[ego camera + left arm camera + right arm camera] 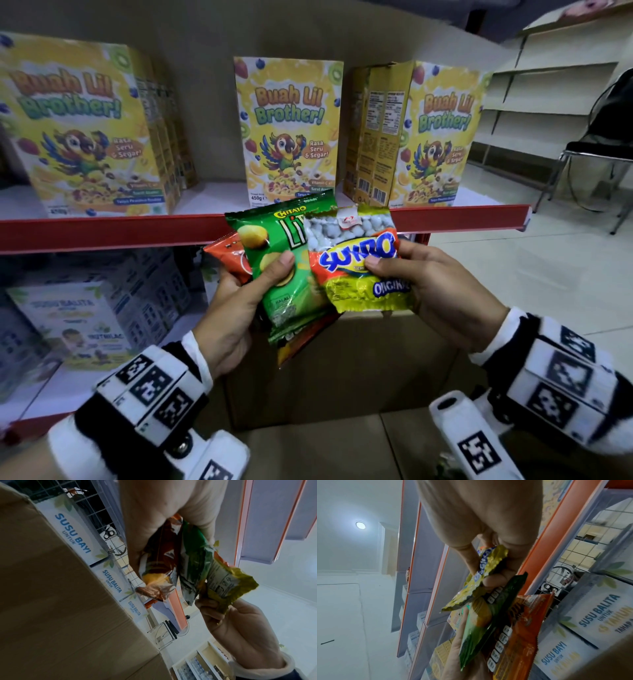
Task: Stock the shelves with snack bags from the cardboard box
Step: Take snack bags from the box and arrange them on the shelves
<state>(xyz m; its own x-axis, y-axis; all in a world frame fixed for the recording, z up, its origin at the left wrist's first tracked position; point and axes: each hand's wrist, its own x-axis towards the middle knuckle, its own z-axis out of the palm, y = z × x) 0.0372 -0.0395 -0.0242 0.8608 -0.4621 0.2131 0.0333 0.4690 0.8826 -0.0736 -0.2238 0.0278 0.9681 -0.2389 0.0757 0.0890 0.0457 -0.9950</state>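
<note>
Above the cardboard box (342, 370), in front of the red shelf edge (102, 233), three snack bags are held up: a green chip bag (291, 267), an orange bag (229, 257) mostly hidden behind it, and a yellow peanut bag (359, 270). The left hand (236, 308) grips the green and orange bags together, thumb pressed across the green one's front and fingers curled behind. The right hand (435, 287) pinches the peanut bag, thumb on its front and fingers wrapped behind its right edge; that bag overlaps the green one. On the upper shelf stand three groups of yellow cereal boxes (287, 133). On the lower shelf stand pale milk boxes (75, 322); how many I cannot tell. A black chair (596, 150) stands at the right.
</note>
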